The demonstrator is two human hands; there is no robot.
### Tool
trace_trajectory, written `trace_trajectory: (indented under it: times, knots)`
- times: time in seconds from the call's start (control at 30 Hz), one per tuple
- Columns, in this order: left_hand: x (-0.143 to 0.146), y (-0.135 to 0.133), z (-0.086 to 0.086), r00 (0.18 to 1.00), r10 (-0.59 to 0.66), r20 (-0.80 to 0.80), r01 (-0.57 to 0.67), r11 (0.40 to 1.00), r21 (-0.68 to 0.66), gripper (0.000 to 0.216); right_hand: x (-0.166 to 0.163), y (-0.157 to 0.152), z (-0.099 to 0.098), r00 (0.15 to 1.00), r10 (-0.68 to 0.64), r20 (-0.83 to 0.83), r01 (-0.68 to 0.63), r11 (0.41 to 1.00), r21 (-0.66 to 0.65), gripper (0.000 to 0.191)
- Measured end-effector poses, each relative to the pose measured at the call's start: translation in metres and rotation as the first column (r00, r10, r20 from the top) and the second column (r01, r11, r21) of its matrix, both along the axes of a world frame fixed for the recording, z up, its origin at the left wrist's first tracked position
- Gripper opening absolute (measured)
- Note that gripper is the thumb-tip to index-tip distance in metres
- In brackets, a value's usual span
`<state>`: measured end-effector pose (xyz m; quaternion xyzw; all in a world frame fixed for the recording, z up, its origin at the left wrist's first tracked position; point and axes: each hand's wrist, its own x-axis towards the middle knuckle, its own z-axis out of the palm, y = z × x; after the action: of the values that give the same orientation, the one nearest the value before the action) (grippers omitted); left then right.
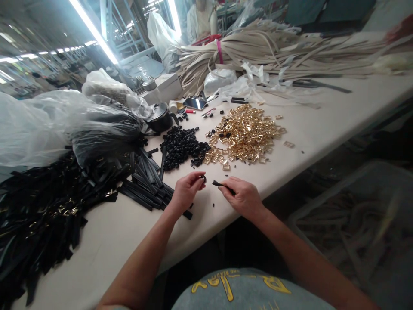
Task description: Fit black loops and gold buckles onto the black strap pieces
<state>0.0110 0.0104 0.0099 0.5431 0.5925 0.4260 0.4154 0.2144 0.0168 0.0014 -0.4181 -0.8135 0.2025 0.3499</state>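
Note:
My left hand (188, 188) is closed in a pinch on a small black loop (203, 178), held just above the table. Facing it, my right hand (242, 196) grips a black strap (219, 184) whose end sticks out toward the left hand; the loop and the strap end are apart. Beyond the hands lie a heap of small black loops (180, 146) and, to its right, a pile of gold buckles (250, 131). Loose black straps (146, 185) are stacked left of my left hand.
A large heap of black straps with gold fittings (48, 206) covers the table's left. Behind stand a black pot (160, 118), a phone (195, 103) and plastic bags (106, 86). Bundled beige strips (245, 47) lie across the back. The table edge (290, 165) runs along the right.

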Motion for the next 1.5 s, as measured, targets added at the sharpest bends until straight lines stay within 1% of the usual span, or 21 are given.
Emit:
trace_trajectory:
  times: [0.03, 0.07, 0.1, 0.17, 0.27, 0.33, 0.5, 0.63, 0.7, 0.83, 0.93, 1.03, 1.1, 1.17, 1.23, 1.3, 1.4, 1.43, 1.5]
  knots:
    - [0.004, -0.006, 0.001, 0.989, 0.023, 0.143, -0.013, 0.998, -0.065, 0.033, -0.002, 0.001, 0.002, 1.000, -0.011, 0.010, 0.011, 1.000, 0.018, 0.021]
    - [0.008, -0.011, 0.002, 0.968, 0.048, 0.248, -0.019, 0.993, -0.120, 0.036, -0.003, 0.002, 0.003, 0.999, -0.024, 0.024, 0.023, 0.999, 0.043, 0.022]
    - [0.012, -0.015, 0.004, 0.945, 0.072, 0.318, -0.021, 0.987, -0.161, 0.038, -0.006, 0.002, 0.004, 0.998, -0.038, 0.041, 0.035, 0.997, 0.072, 0.023]
    - [0.017, -0.019, 0.006, 0.908, 0.113, 0.403, -0.030, 0.978, -0.208, 0.039, -0.010, 0.002, 0.006, 0.995, -0.066, 0.078, 0.056, 0.991, 0.126, 0.024]
    - [0.019, -0.017, 0.006, 0.847, 0.176, 0.502, -0.053, 0.967, -0.249, 0.040, -0.016, 0.001, 0.005, 0.987, -0.090, 0.131, 0.065, 0.980, 0.187, 0.024]
    - [0.018, -0.015, 0.005, 0.808, 0.196, 0.556, -0.050, 0.962, -0.268, 0.041, -0.018, -0.001, 0.003, 0.983, -0.096, 0.157, 0.059, 0.973, 0.222, 0.024]
    - [0.013, -0.014, 0.004, 0.756, 0.194, 0.625, 0.002, 0.954, -0.299, 0.041, -0.018, -0.004, 0.002, 0.971, -0.078, 0.225, 0.014, 0.961, 0.276, 0.025]
    - [0.010, -0.014, 0.005, 0.726, 0.180, 0.663, 0.105, 0.925, -0.366, 0.038, -0.015, -0.007, 0.006, 0.968, -0.022, 0.248, -0.058, 0.950, 0.308, 0.025]
    - [0.009, -0.014, 0.005, 0.721, 0.185, 0.668, 0.119, 0.917, -0.382, 0.035, -0.014, -0.007, 0.007, 0.970, -0.014, 0.243, -0.066, 0.947, 0.314, 0.026]
    - [0.010, -0.014, 0.005, 0.747, 0.202, 0.634, 0.054, 0.931, -0.361, 0.030, -0.012, -0.006, 0.005, 0.971, -0.015, 0.241, -0.056, 0.956, 0.287, 0.028]
    - [0.010, -0.016, 0.005, 0.785, 0.167, 0.597, 0.063, 0.936, -0.345, 0.034, -0.011, -0.004, 0.002, 0.970, -0.020, 0.240, -0.048, 0.961, 0.271, 0.026]
    - [0.010, -0.017, 0.007, 0.826, 0.117, 0.551, 0.081, 0.943, -0.322, 0.034, -0.010, -0.004, -0.001, 0.970, 0.005, 0.242, -0.065, 0.969, 0.239, 0.027]
    - [0.011, -0.018, 0.007, 0.844, 0.090, 0.529, 0.090, 0.948, -0.305, 0.031, -0.009, -0.004, -0.003, 0.980, 0.043, 0.192, -0.075, 0.984, 0.161, 0.026]
    - [0.013, -0.018, 0.006, 0.849, 0.082, 0.522, 0.090, 0.951, -0.296, 0.030, -0.008, -0.004, -0.002, 0.992, 0.080, 0.094, -0.083, 0.996, 0.028, 0.024]
    - [0.017, -0.017, 0.005, 0.851, 0.082, 0.518, 0.086, 0.952, -0.293, 0.029, -0.007, -0.005, -0.001, 0.995, 0.103, -0.002, -0.102, 0.989, -0.102, 0.036]
    - [0.021, -0.017, 0.003, 0.866, 0.054, 0.497, 0.104, 0.953, -0.285, 0.026, -0.008, -0.005, 0.001, 0.993, 0.112, -0.043, -0.118, 0.976, -0.184, 0.047]
    - [0.026, -0.017, 0.000, 0.917, -0.027, 0.399, 0.133, 0.962, -0.239, 0.024, -0.012, -0.006, 0.002, 0.995, 0.100, -0.023, -0.102, 0.969, -0.226, 0.050]
    - [0.026, -0.018, -0.001, 0.931, -0.045, 0.362, 0.131, 0.967, -0.218, 0.024, -0.013, -0.005, 0.003, 0.995, 0.101, -0.011, -0.101, 0.969, -0.227, 0.047]
    - [0.025, -0.017, -0.001, 0.949, -0.062, 0.309, 0.126, 0.974, -0.190, 0.023, -0.013, -0.004, 0.004, 0.992, 0.125, 0.015, -0.119, 0.968, -0.223, 0.036]
